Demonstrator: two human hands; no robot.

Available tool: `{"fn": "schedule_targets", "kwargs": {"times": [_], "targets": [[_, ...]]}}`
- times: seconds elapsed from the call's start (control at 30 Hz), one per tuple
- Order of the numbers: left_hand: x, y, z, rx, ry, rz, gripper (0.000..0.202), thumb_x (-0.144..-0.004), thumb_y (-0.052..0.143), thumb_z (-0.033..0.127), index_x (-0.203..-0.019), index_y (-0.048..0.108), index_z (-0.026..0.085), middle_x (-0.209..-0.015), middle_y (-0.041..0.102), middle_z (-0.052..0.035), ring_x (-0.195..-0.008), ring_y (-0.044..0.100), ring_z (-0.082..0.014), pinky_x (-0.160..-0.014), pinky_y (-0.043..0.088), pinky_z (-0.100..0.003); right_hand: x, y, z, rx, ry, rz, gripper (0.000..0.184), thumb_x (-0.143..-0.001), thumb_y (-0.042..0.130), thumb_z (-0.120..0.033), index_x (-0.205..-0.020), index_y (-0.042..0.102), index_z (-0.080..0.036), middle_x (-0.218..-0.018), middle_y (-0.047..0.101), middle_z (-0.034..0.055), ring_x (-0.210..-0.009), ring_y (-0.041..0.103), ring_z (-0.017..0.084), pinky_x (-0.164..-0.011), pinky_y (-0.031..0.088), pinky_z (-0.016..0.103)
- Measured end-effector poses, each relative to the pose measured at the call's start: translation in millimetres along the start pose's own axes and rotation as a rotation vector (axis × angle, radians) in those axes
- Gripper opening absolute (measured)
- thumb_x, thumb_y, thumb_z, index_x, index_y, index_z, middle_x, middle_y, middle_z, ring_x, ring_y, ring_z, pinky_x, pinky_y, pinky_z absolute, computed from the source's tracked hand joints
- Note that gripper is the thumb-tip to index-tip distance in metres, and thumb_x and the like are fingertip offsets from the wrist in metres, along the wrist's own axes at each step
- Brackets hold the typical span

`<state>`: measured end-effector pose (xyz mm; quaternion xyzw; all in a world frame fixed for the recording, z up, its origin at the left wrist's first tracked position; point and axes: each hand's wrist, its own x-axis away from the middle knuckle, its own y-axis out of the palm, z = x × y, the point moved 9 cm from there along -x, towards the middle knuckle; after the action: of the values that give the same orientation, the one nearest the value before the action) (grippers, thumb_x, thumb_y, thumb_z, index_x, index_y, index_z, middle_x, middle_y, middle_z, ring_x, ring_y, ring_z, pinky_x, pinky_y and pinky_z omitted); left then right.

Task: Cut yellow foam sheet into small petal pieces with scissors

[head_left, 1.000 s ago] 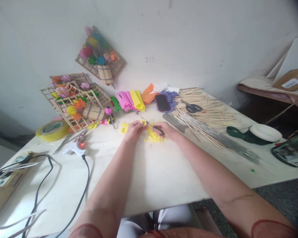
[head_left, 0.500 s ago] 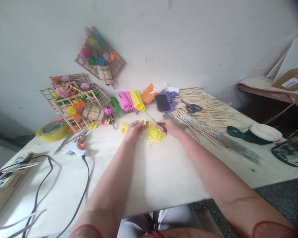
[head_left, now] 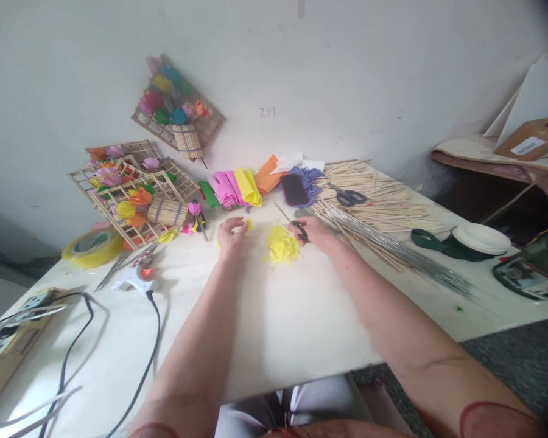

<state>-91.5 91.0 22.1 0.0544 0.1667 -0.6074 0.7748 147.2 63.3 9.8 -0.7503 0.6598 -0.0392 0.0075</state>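
My left hand (head_left: 232,236) is above the table, thumb and fingers pinched round a small yellow crepe paper piece (head_left: 249,225) that shows at the fingertips. A trace of yellow peeks out at the left edge of this hand; the rest there is covered. In my right hand (head_left: 314,230) is a pair of scissors (head_left: 300,230), gripped by the dark handles, with the blades pointing up and left, away from the paper. Between the hands lies a heap of yellow paper scraps (head_left: 283,244), closest to the right hand.
Behind are rolled crepe paper (head_left: 248,187), a phone (head_left: 295,190) on purple yarn, and more scissors (head_left: 351,197) on bamboo sticks (head_left: 393,207). Metal wires (head_left: 402,258) lie right. Leftward are flower-decorated stick frames (head_left: 137,191), tape (head_left: 91,248), a corded glue gun (head_left: 137,277) and a power strip (head_left: 21,331).
My left hand has moved left, away from the scissors and the scrap heap, taking the yellow piece along. My right hand stays nearly in place with the scissors. The view has shifted slightly.
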Motion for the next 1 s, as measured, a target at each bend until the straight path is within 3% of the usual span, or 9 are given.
{"fn": "schedule_targets", "kwargs": {"times": [0.07,0.17,0.33,0.43,0.5,0.6,0.77,0.9,1.0], "targets": [[1,-13.0,12,-0.275,0.117,0.087,0.009,-0.065,0.065,0.025,-0.059,0.06,0.02,-0.102,0.065,-0.0054,-0.105,0.051,-0.0243,-0.099,0.029,-0.038,-2,-1,0,0.015,-0.012,0.025,0.031,-0.055,0.078,-0.036,-0.072,0.061,-0.016,-0.046,0.052,-0.0048,-0.036,0.042,0.006,-0.036,0.036,0.019],[3,-22.5,15,-0.509,0.104,0.135,0.005,-0.066,0.061,0.024,-0.061,0.061,0.021,-0.109,0.063,-0.0043,-0.108,0.048,-0.0276,-0.098,0.028,-0.041,-6,-5,1,0.057,-0.037,0.081,0.034,-0.051,0.08,-0.029,-0.077,0.061,-0.017,-0.051,0.053,-0.0055,-0.04,0.045,0.007,-0.04,0.039,0.021],[12,-32.0,13,-0.728,-0.029,0.22,0.009,-0.062,0.062,0.02,-0.07,0.064,0.023,-0.118,0.054,-0.0089,-0.116,0.041,-0.0346,-0.1,0.022,-0.049,-16,-14,5,0.28,-0.109,0.177,0.033,-0.053,0.077,-0.023,-0.083,0.062,-0.02,-0.06,0.057,-0.0041,-0.052,0.053,0.011,-0.047,0.039,0.021],[17,-25.7,27,-0.778,0.081,0.249,0.02,-0.063,0.06,0.02,-0.083,0.064,0.022,-0.117,0.053,-0.0111,-0.112,0.044,-0.0329,-0.099,0.025,-0.046,-19,-16,7,0.403,-0.143,0.21,0.03,-0.059,0.073,-0.023,-0.086,0.063,-0.021,-0.068,0.061,-0.0019,-0.059,0.055,0.013,-0.051,0.039,0.022],[20,-11.6,36,-0.765,0.187,0.191,0.022,-0.066,0.058,0.02,-0.087,0.064,0.02,-0.108,0.057,-0.0115,-0.106,0.048,-0.0308,-0.095,0.03,-0.043,-18,-15,5,0.466,-0.162,0.229,0.027,-0.061,0.071,-0.022,-0.087,0.063,-0.022,-0.072,0.063,-0.0002,-0.063,0.056,0.014,-0.053,0.039,0.022],[24,21.4,35,-0.655,0.222,-0.039,0.013,-0.07,0.058,0.024,-0.081,0.064,0.021,-0.087,0.062,-0.0091,-0.091,0.053,-0.0275,-0.083,0.037,-0.038,-13,-15,-3,0.54,-0.185,0.268,0.023,-0.063,0.07,-0.022,-0.085,0.064,-0.022,-0.071,0.064,0.0013,-0.066,0.056,0.016,-0.055,0.038,0.024],[32,57.4,28,-0.501,0.168,-0.248,0.015,-0.053,0.077,0.027,-0.058,0.063,0.023,-0.071,0.059,-0.0077,-0.086,0.052,-0.0283,-0.081,0.037,-0.036,-8,-9,-8,0.608,-0.198,0.234,0.025,-0.063,0.07,-0.026,-0.087,0.064,-0.023,-0.071,0.064,0.0009,-0.067,0.057,0.017,-0.054,0.037,0.024],[32,62.7,24,-0.468,0.17,-0.272,0.019,-0.047,0.08,0.025,-0.054,0.063,0.023,-0.068,0.058,-0.0067,-0.083,0.052,-0.0273,-0.081,0.037,-0.036,-14,-5,0,0.517,-0.197,0.165,0.033,-0.062,0.07,-0.028,-0.092,0.062,-0.021,-0.074,0.065,0.0002,-0.068,0.058,0.015,-0.055,0.039,0.023],[30,62.0,21,-0.521,0.18,-0.275,0.012,-0.054,0.076,0.024,-0.056,0.064,0.022,-0.067,0.06,-0.0054,-0.076,0.054,-0.0245,-0.077,0.038,-0.035,-18,-4,4,0.451,-0.219,0.151,0.035,-0.061,0.07,-0.031,-0.093,0.062,-0.019,-0.07,0.064,-0.0004,-0.062,0.056,0.014,-0.052,0.04,0.022]]}}
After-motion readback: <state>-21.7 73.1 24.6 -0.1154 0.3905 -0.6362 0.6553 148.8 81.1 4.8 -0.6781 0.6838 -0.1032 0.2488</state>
